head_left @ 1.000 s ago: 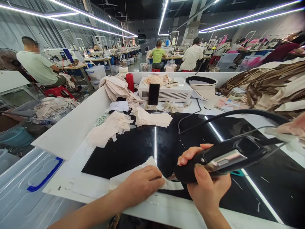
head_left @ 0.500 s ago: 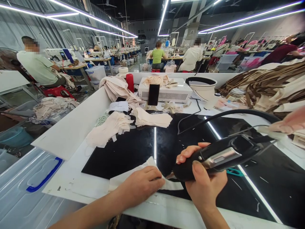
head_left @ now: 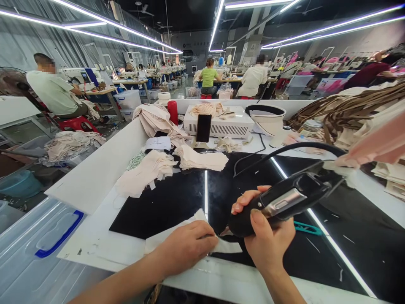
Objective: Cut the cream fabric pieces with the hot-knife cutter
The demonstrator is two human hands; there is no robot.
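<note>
Black tool (head_left: 281, 202) in right hand (head_left: 268, 240) grip, seemingly closed; left hand (head_left: 186, 245) flat on fabric (head_left: 177, 234).

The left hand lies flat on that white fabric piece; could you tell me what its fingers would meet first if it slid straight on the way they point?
Probably the black tip of the handheld cutting tool held in the right hand. The left hand points right along the white fabric piece, and the tool's nose sits just beyond its fingertips, though depth is unclear.
</note>
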